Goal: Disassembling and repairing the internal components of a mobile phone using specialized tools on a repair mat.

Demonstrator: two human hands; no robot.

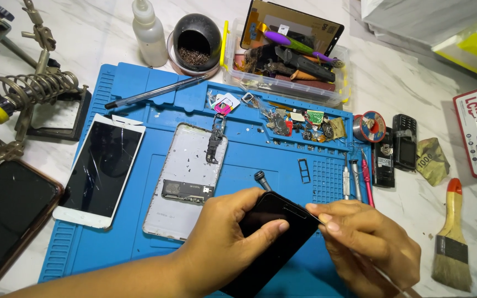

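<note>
My left hand (222,243) grips a black phone part (274,237), thumb across its face, holding it tilted over the blue work mat (111,243). My right hand (368,243) pinches a thin tool against the part's upper right edge; the tool itself is mostly hidden by the fingers. Just left of my hands lies an opened silver phone frame (186,182) with a black board piece at its top. A small dark screwdriver (261,180) pokes out behind the black part.
A white phone with a cracked black screen (100,168) lies on the mat's left. A dark phone (6,218), soldering stand (34,91), pen (155,92), bottle (149,33), parts box (288,66), small black phones (393,149), screwdrivers (357,179) and brush (452,237) surround it.
</note>
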